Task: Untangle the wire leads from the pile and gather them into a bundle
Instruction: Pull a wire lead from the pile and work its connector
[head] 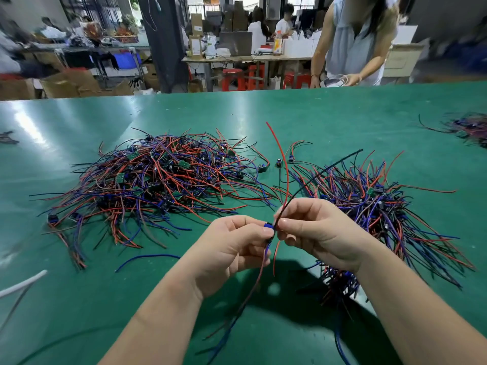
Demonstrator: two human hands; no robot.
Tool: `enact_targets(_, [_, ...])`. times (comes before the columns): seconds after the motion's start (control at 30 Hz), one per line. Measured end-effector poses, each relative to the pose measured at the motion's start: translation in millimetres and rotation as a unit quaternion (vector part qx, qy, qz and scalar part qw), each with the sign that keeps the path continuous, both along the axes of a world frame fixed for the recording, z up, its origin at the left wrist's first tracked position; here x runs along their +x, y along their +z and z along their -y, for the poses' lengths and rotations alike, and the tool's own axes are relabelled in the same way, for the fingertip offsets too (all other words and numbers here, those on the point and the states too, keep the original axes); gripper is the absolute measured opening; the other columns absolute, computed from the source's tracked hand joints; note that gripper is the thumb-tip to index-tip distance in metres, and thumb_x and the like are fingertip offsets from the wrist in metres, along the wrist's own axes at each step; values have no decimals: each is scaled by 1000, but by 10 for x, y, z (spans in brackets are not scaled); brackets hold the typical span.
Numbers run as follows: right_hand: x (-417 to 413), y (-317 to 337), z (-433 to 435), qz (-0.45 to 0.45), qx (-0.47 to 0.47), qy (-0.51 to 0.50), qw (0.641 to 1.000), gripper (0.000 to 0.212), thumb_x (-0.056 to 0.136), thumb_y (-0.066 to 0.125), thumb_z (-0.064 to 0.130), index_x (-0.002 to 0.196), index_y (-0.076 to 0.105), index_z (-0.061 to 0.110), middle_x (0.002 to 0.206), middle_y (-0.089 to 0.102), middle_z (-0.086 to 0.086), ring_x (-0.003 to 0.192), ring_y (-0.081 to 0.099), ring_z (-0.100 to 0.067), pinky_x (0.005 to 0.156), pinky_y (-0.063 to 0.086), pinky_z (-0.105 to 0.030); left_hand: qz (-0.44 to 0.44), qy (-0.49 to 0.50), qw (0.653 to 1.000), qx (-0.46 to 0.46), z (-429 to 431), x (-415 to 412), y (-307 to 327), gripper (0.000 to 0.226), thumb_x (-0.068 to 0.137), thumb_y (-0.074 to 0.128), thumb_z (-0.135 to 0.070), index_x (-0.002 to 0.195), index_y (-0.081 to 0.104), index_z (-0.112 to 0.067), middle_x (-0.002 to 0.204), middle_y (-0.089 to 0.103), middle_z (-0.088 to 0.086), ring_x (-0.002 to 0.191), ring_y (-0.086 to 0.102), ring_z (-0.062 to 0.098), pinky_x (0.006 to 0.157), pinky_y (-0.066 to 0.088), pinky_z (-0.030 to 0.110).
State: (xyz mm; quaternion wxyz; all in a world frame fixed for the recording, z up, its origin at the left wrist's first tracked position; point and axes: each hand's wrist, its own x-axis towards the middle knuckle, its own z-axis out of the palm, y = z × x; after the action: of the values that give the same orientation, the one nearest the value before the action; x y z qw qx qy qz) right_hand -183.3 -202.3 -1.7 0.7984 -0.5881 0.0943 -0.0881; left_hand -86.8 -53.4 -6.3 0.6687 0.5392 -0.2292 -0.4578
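Left hand and right hand pinch one wire lead at its blue plug, straightening it. The tangled pile lies at ten o'clock. Next, it likely joins the bundle at three o'clock.

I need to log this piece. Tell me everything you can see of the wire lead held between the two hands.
The lead has a small blue connector, pinched by the left hand. A red and a black insulated wire rise from it, pinched by the right hand, then fan apart above the table. More wires, blue and reddish, hang below.
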Motion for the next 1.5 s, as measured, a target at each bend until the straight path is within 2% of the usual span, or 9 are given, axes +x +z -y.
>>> enact_targets(0.2, [11, -19, -19, 3, -25, -37, 999, 7, 61, 70, 5, 65, 73, 9, 62, 67, -6, 53, 61, -12, 51, 49, -17, 38, 1, 999, 18, -4, 19, -44, 15, 63, 71, -9, 75, 62, -8, 54, 56, 3, 46, 55, 12, 51, 52, 25])
enact_targets(0.37, [26, 5, 61, -29, 48, -124, 991, 5, 63, 66, 7, 58, 68, 8, 66, 69, -12, 56, 67, -14, 50, 54, -19, 49, 3, 999, 20, 15, -7, -61, 17, 62, 70, -10, 77, 62, -6, 54, 59, 4, 46, 55, 12, 51, 52, 25])
enact_targets(0.73, [-110, 167, 340, 1, 108, -308, 945, 29, 61, 72, 11, 83, 56, 4, 59, 67, -6, 58, 70, -19, 43, 51, -17, 88, -61, 994, 13, 1, -48, -33, 14, 62, 72, -7, 56, 67, -20, 55, 59, 1, 46, 55, 13, 54, 53, 28])
enact_targets(0.97, [-153, 119, 485, -17, 47, -392, 918, 28, 89, 61, 7, 69, 43, 15, 50, 55, -6, 35, 55, -13, 30, 30, -13, 111, -124, 986, 27, -67, -45, -52, 18, 52, 79, -17, 64, 66, -19, 63, 62, 8, 48, 58, 16, 51, 50, 24])
enact_targets(1.13, [-144, 125, 547, 60, 120, -426, 895, 22, 104, 34, 28, 93, 45, 12, 85, 64, -17, 67, 72, -23, 53, 55, -23, 68, -53, 996, -13, -8, -65, -65, 17, 58, 80, -12, 67, 66, -18, 58, 59, 5, 48, 57, 16, 53, 52, 28])
enact_targets(1.2, [-100, 134, 482, 65, 79, -439, 892, 11, 102, 38, 22, 97, 45, 16, 98, 60, -15, 76, 70, -23, 61, 55, -27, 34, 22, 999, -35, 31, -58, -63, 25, 58, 83, -9, 74, 65, -14, 55, 57, 5, 48, 56, 15, 52, 53, 28])
enact_targets(1.27, [-73, 108, 362, 61, -29, -399, 915, 6, 96, 51, 13, 92, 50, 18, 96, 59, -11, 72, 66, -20, 59, 51, -26, 9, 96, 994, -56, 54, -44, -72, 35, 55, 85, -14, 82, 63, -11, 60, 60, 3, 47, 57, 11, 50, 53, 26])
enact_targets(1.37, [-42, 10, 114, 68, -163, -169, 970, 17, 81, 72, 15, 94, 61, 21, 87, 64, -7, 66, 66, -22, 61, 51, -30, 4, 147, 987, -66, 70, -64, -86, 33, 58, 76, -20, 87, 64, -9, 65, 65, 1, 48, 59, 8, 48, 53, 22])
enact_targets(1.5, [-3, -38, -98, 77, -235, -84, 965, 23, 67, 78, 20, 89, 71, 19, 84, 72, -3, 73, 64, -16, 74, 55, -31, 39, 132, 989, -51, 68, -94, -106, 34, 59, 73, -27, 87, 70, -9, 66, 69, 4, 54, 64, 10, 51, 53, 22])
